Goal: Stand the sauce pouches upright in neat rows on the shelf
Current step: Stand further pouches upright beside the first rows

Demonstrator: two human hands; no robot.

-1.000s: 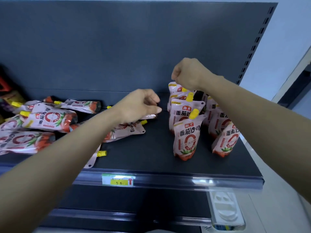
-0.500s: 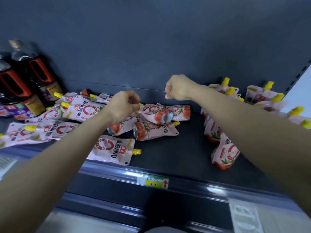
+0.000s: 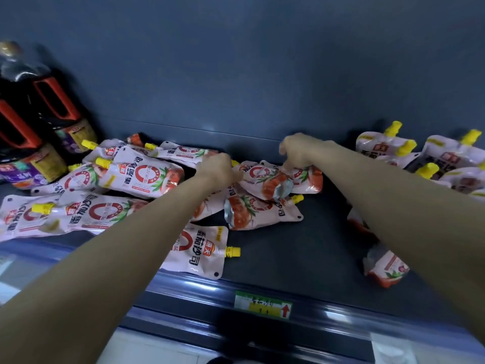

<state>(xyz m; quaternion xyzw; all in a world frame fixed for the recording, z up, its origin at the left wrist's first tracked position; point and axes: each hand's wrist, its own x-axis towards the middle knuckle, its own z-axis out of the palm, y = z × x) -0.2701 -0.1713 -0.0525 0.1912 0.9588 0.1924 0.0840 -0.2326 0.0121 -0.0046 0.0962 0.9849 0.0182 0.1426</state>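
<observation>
Dim, bluish light. Soft glare streaks run along the shelf [image 3: 309,261] front rail and glint on the pouches [image 3: 147,177]. Wide-angle bending warps the edges; the bottles [image 3: 39,122] far left look smeared, everything slightly soft.

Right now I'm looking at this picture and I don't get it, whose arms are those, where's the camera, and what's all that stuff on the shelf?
There is no machine here. The two bare arms belong to a person, and the single camera is worn on that person's head, looking forward and down, so you see roughly what they see.

They are reaching onto a dark store shelf. Many pink sauce pouches with yellow caps lie flat in a heap on the left and middle. On the right, some standing pouches are already upright. Dark bottles with red handles stand at the far left. A price tag sits on the shelf's front edge.

The left hand and the right hand are both down on a lying pouch in the middle, fingers closed on it, apparently picking it up.
</observation>
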